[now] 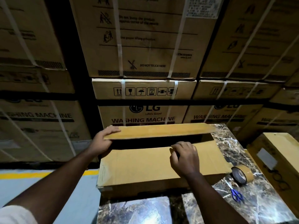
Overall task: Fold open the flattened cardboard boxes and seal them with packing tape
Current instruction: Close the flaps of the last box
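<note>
Now, going from the left: the left hand grips the left end of the far flap, thumb on top and fingers curled underneath, holding it raised above the dark gap of the cardboard box. The box lies on a marble-patterned table, its near flap already folded flat. The right hand rests on that near flap close to its free edge, fingers bent and bunched together, pressing down; whether they pinch the edge I cannot tell. To do this step well, I would bring the far flap down evenly until its edge meets the near one, keeping the right hand's weight on the seam so nothing springs up. Further right, the packing tape stands just beside the box, with blue-handled scissors near it, both within easy reach for sealing.
</note>
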### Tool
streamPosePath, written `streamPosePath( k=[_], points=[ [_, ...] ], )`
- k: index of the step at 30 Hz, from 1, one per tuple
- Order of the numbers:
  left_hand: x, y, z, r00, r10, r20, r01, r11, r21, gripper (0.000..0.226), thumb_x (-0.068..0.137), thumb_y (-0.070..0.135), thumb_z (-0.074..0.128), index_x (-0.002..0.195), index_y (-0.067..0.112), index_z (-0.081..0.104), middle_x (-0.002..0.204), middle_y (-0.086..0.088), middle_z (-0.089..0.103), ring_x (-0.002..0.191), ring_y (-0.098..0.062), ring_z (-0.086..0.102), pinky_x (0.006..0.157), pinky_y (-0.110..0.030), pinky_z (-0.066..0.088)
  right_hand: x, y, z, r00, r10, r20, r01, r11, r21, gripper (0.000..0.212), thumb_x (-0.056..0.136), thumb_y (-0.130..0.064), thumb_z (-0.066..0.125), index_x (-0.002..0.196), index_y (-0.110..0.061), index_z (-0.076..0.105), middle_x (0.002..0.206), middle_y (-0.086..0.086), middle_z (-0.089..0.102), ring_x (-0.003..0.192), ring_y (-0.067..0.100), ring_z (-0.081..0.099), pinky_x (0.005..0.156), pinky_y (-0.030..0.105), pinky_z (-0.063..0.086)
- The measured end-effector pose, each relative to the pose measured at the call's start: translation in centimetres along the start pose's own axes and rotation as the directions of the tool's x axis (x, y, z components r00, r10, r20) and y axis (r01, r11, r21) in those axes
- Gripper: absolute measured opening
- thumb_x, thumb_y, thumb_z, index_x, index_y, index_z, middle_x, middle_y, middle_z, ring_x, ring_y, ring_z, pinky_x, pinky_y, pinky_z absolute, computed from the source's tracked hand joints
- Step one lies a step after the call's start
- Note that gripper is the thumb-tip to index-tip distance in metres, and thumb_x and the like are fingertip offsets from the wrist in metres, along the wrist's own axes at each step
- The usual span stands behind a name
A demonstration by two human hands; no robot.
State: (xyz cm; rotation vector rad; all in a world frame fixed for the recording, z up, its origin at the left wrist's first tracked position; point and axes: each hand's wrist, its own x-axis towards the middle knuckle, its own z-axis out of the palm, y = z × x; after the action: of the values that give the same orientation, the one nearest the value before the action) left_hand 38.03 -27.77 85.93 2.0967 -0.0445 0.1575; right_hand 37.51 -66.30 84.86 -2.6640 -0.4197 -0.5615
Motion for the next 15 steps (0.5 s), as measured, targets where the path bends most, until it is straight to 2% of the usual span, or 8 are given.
streamPosePath(
  k=[2,3,5,7,9,11,13,15],
  points=[
    [-2.1,-2.2,-0.4,0.988,0.025,0.149,-0.06,0.97,0.236,0.059,0.089,0.046,0.069,0.143,0.057,0.049,0.165,0.013,0.03,0.158,-0.012,0.012,0.127,-0.037,0.011,0.0,0.1,-0.1,0.998,0.004,-0.056,-0.004,1.0,0.006,0.027,0.087,-0.031,0.057,0.105,-0.021,0.075,0.101,-0.004,0.068,0.097,0.022,0.059,0.086,0.038,0.044],
    [-2.9,-2.6,-0.5,0.973,0.012,0.231,-0.1,0.922,0.373,0.08,0.083,0.073,0.064,0.154,0.052,0.035,0.17,0.017,0.012,0.159,-0.009,-0.003,0.127,-0.04,0.003,0.1,0.3,-0.1,0.997,0.01,-0.075,-0.009,1.0,0.014,0.026,0.086,-0.03,0.058,0.105,-0.02,0.073,0.099,-0.003,0.067,0.095,0.023,0.058,0.084,0.038,0.043],
    [-4.1,-3.0,-0.9,0.924,0.008,0.383,-0.243,0.784,0.571,0.111,0.072,0.1,0.044,0.163,0.044,0.012,0.17,0.019,-0.013,0.156,-0.007,-0.022,0.126,-0.042,-0.01,0.3,0.4,-0.2,0.994,0.036,-0.103,-0.033,0.999,0.028,0.026,0.086,-0.028,0.059,0.107,-0.02,0.071,0.098,-0.002,0.067,0.095,0.024,0.059,0.083,0.037,0.042],
    [-4.4,-2.1,-1.2,0.897,0.043,0.44,-0.331,0.724,0.606,0.108,0.078,0.1,0.023,0.165,0.036,0.008,0.171,0.016,-0.013,0.156,-0.005,-0.02,0.127,-0.048,-0.01,0.1,0.3,-0.3,0.994,0.039,-0.103,-0.034,0.999,0.042,0.026,0.089,-0.031,0.06,0.111,-0.02,0.068,0.102,-0.003,0.067,0.098,0.023,0.06,0.085,0.035,0.04],
    [-3.9,-0.5,-0.8,0.914,0.068,0.401,-0.316,0.738,0.597,0.097,0.089,0.091,0.016,0.164,0.031,0.021,0.173,0.011,0.002,0.158,-0.004,-0.007,0.128,-0.05,0.001,-0.6,-0.1,-0.3,0.999,-0.05,-0.007,0.05,0.997,0.066,0.031,0.095,-0.043,0.058,0.116,-0.023,0.068,0.111,-0.005,0.066,0.106,0.022,0.061,0.091,0.035,0.041],
    [-2.8,0.8,0.3,0.941,0.033,0.336,-0.24,0.767,0.595,0.083,0.09,0.087,0.027,0.152,0.034,0.04,0.172,0.01,0.014,0.157,-0.01,0.012,0.127,-0.046,0.017,-1.7,-0.5,-0.2,0.962,-0.172,0.213,0.168,0.985,0.038,0.054,0.097,-0.066,0.049,0.131,-0.027,0.065,0.135,-0.008,0.062,0.129,0.019,0.055,0.109,0.039,0.036],
    [-0.6,1.9,1.6,0.949,-0.027,0.315,-0.184,0.763,0.62,0.079,0.08,0.094,0.036,0.131,0.035,0.048,0.17,0.005,0.02,0.152,-0.019,0.026,0.121,-0.043,0.03,-2.2,-0.8,-0.5,0.875,-0.231,0.426,0.274,0.961,-0.04,0.084,0.091,-0.088,0.036,0.152,-0.032,0.05,0.162,-0.011,0.041,0.152,0.015,0.032,0.125,0.043,0.018],
    [2.1,3.3,3.3,0.944,-0.093,0.316,-0.134,0.769,0.625,0.082,0.07,0.097,0.046,0.12,0.032,0.05,0.169,-0.003,0.023,0.152,-0.026,0.027,0.123,-0.044,0.026,-1.6,-0.6,-1.4,0.802,-0.262,0.537,0.357,0.931,-0.079,0.1,0.084,-0.097,0.029,0.161,-0.034,0.036,0.171,-0.012,0.025,0.158,0.015,0.017,0.129,0.042,0.006]
  ],
)
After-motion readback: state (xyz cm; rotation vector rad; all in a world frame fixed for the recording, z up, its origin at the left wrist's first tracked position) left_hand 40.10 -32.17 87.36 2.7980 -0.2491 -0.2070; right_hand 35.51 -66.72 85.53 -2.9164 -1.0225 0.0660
